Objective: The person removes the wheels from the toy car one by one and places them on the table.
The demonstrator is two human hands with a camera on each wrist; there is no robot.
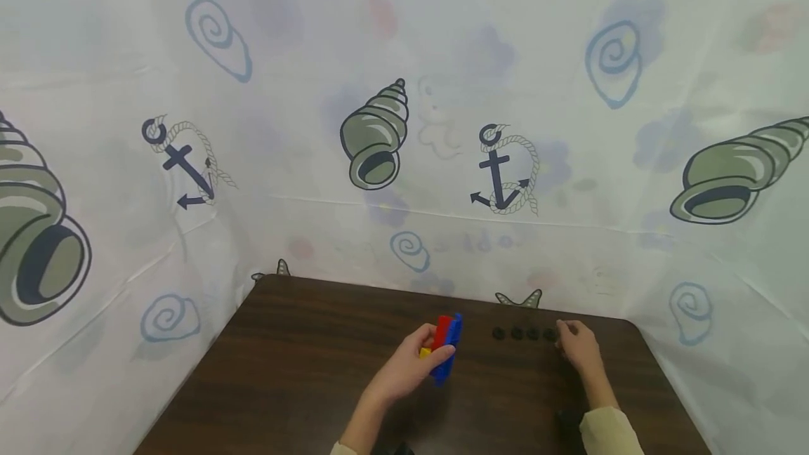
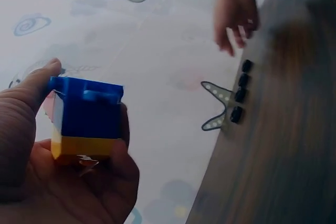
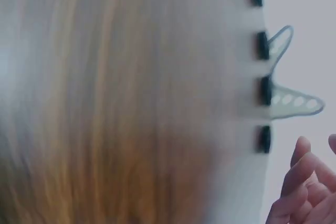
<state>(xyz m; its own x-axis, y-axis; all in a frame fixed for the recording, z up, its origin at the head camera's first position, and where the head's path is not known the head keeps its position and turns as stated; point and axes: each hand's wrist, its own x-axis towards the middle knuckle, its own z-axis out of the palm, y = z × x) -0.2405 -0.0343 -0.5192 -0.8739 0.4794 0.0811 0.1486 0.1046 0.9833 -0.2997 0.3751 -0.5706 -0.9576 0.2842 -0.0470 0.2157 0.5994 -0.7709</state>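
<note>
My left hand [image 1: 407, 365] grips a toy block assembly [image 1: 445, 346] of blue, red and yellow pieces, thumb on one side and fingers on the other. In the left wrist view, the blue and yellow end of this assembly [image 2: 92, 111] faces the camera. Several small black round pieces [image 1: 517, 333], which look like wheels, sit in a row near the table's far edge. Beside the right end of that row is my right hand [image 1: 578, 346]. Its fingers [image 3: 296, 182] are loosely bent, apart from the nearest black piece [image 3: 264, 139], and nothing shows between them.
The dark wood-grain table [image 1: 303, 357] has rounded far corners. Behind it and along both sides hangs a pale sheet [image 1: 284, 125] printed with shells, anchors and starfish. A small dark shape [image 1: 402, 449] shows at the bottom edge of the head view.
</note>
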